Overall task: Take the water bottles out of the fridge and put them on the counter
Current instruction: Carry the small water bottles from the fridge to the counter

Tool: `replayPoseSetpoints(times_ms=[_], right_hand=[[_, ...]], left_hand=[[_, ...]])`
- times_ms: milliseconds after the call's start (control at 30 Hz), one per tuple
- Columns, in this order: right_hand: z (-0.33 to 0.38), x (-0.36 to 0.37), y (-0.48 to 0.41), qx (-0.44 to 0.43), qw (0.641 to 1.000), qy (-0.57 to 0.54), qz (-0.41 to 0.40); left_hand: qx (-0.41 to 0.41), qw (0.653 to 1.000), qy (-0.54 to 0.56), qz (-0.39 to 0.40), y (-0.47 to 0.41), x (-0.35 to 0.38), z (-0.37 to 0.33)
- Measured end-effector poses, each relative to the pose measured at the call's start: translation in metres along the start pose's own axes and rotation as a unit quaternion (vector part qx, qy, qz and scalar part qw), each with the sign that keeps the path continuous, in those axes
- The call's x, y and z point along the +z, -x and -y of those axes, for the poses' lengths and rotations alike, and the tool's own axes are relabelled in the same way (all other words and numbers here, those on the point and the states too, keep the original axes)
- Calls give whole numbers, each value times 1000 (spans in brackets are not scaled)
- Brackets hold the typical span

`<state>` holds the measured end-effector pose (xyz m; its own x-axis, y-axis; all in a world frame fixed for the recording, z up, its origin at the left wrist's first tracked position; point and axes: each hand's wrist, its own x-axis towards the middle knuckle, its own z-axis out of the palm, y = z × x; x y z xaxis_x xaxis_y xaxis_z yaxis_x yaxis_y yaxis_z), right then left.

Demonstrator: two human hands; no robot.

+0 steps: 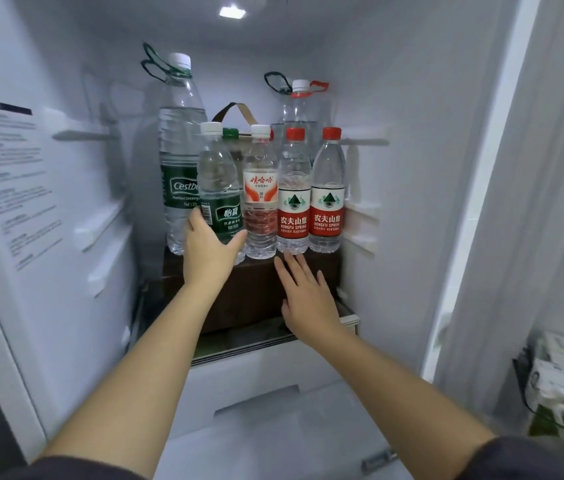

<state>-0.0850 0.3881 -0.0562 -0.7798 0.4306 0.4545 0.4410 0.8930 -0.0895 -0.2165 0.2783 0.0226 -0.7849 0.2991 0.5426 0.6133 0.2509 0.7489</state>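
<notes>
Fingers (194,221) of the left hand (209,251) wrap the green-labelled bottle (221,188) on the dark box (259,289) in the fridge (412,98), while just right of them the right hand (308,299) hovers spread, empty.

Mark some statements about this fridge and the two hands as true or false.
1. The left hand grips the small green-labelled bottle. True.
2. The right hand holds a red-capped bottle. False: it is open, below the front row, and holds nothing.
3. Two red-labelled bottles stand side by side at the right end of the front row. True.
4. The front-row bottles lie on their sides. False: they stand upright.
5. The tall bottle at the back left has a red cap. False: its cap is white.
</notes>
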Motion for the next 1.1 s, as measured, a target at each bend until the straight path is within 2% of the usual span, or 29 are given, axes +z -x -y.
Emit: replayPoseSetpoints(times_ms=[167, 367, 467, 567, 667, 800, 967, 1100], right_hand=[[-3, -4, -2, -8, 1000, -12, 0], [0, -11, -6, -3, 1000, -18, 14], [8, -30, -13, 12, 999, -38, 19], [21, -61, -31, 24, 989, -128, -75], [37, -101, -69, 32, 954, -246, -166], [53, -144, -119, 57, 927, -313, -197], [62, -151, -160, 137, 946, -254, -148], [63, -151, -157, 95, 948, -246, -181]], left_hand=[[-16, 1000, 17, 1, -7, 5, 2], [3, 1000, -18, -8, -5, -15, 13], [13, 999, -29, 13, -1, -20, 15], [17, 999, -28, 32, 2, -20, 13], [11, 999, -26, 35, 3, -21, 10], [16, 999, -21, 38, 3, -22, 9], [9, 998, -39, 45, 0, -22, 11], [19, 998, -26, 54, 0, -25, 11]])
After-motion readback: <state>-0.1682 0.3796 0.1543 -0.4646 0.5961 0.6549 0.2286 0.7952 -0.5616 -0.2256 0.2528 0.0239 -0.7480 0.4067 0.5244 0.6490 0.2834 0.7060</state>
